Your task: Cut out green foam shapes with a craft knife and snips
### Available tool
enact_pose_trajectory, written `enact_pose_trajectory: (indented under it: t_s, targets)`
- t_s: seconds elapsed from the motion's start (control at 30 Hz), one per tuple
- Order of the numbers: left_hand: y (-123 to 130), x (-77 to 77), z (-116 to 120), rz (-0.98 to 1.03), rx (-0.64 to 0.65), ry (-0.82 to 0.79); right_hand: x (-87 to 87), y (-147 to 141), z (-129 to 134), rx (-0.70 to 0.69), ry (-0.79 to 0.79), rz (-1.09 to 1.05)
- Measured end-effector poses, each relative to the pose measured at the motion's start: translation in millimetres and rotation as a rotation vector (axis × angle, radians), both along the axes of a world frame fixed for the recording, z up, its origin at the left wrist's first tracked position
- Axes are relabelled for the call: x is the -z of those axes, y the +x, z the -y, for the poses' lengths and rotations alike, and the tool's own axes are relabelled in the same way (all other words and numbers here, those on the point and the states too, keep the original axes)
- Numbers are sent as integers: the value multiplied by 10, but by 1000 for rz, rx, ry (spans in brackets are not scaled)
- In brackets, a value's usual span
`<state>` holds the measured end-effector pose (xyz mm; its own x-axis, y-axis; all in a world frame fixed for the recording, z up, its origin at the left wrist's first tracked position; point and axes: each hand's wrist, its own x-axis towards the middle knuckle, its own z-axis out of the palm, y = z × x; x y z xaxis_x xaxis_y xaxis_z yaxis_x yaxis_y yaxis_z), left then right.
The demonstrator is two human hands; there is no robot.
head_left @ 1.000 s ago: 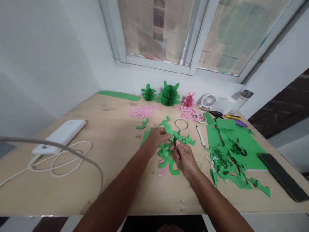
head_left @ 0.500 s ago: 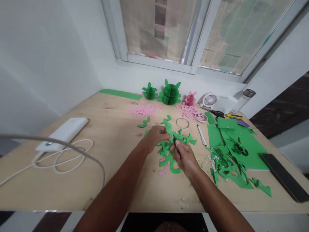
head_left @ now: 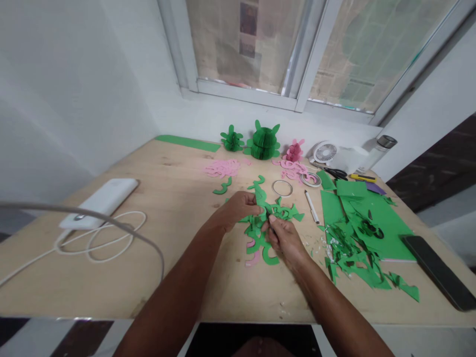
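In my left hand (head_left: 243, 204), thumb and fingers pinch a piece of green paper (head_left: 261, 196) above a pile of green cutouts. My right hand (head_left: 284, 235) is closed around a slim black tool (head_left: 268, 214), its tip against the green paper; most of it is hidden by my fingers, so I cannot tell its kind. Both hands nearly meet over the pile. Beneath and around them lie curved green paper pieces (head_left: 270, 256) and a pink curved piece (head_left: 253, 259).
Green scraps (head_left: 345, 253) and sheets (head_left: 394, 223) lie to the right, beside a phone (head_left: 439, 270). Behind are a pen (head_left: 311, 206), tape rolls (head_left: 281, 188), black scissors (head_left: 336, 173), a fan (head_left: 325, 152) and paper figures (head_left: 264, 143). A white power bank (head_left: 100, 203) with its cable lies left.
The view has shifted very slightly. Both hands stay at the same place over the pile, with the green paper and the black tool still held.
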<state>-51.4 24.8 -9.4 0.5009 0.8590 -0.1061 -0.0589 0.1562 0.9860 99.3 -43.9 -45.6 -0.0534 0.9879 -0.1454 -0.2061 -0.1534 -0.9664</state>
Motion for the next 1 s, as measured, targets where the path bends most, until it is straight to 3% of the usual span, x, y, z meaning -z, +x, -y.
enact_pose_trajectory:
  t_s: [0.33,0.6,1.0]
  targets:
    - [-18,-22,1,-4,26,21,26,10,-14,-2,-32,-2]
    - [110,94,-23,17,-206,14,10,-10,-21,67,-43,-43]
    - [359,83,142,207,-350,-135,3,-33,-21,145,-62,-121]
